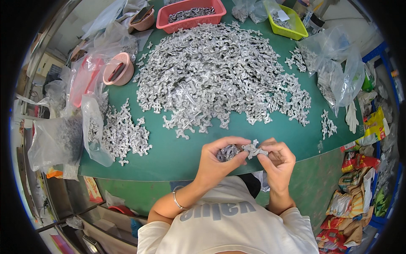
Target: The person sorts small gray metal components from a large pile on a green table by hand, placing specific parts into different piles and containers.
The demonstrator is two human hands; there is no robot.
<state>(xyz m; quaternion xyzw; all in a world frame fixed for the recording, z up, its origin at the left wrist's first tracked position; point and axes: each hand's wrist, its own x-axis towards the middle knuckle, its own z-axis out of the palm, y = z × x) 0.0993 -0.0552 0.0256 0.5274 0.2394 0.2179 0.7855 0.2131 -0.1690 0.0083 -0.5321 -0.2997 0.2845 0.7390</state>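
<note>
Near the table's front edge, my left hand [218,163] curls round a small bunch of grey metal parts [227,153]. Between the fingertips of both hands is a single light-grey, several-armed metal casting [255,150]. My right hand [278,162] pinches its right end between thumb and fingers, while the left thumb and forefinger reach its left end. Behind the hands a large heap of similar silvery castings [215,72] covers the middle of the green table [177,154]. A smaller pile of castings [124,131] lies to the left.
A red basket [192,21] of darker metal parts and a yellow-green basket [289,28] stand at the back. On the left are a pink bowl [122,74] with a dark object and several plastic bags [57,139]. A white glove [352,117] lies at the right edge.
</note>
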